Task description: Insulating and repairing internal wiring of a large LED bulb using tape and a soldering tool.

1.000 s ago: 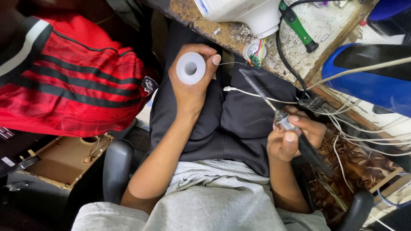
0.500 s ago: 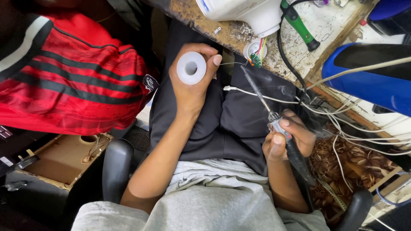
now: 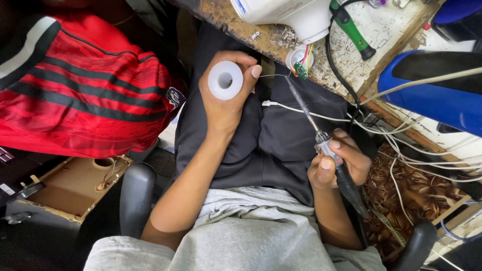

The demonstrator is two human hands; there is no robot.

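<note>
The left hand [image 3: 226, 95] has its fingers curled round a white spool [image 3: 225, 79], thumb and forefinger pinching a thin wire that runs off to the right. The right hand [image 3: 334, 163] is clenched round the dark handle of a soldering iron [image 3: 321, 138], thumb pressed on the collar, the long metal shaft slanting up and left. Its tip sits at, or just beside, a small green circuit board [image 3: 302, 69] with coloured leads; from here the contact itself is hard to make out. That board hangs at the near edge of a worn workbench [image 3: 281, 37], under a white plastic casing [image 3: 291, 15]. A green-handled tool [image 3: 351, 30] lies on the bench farther right, and a blue case [image 3: 427, 95] beyond it. White cables [image 3: 401, 135] trail across the person's dark lap. On the left sits a red striped shirt [image 3: 85, 95], with a brown box [image 3: 75, 185] near it.
</note>
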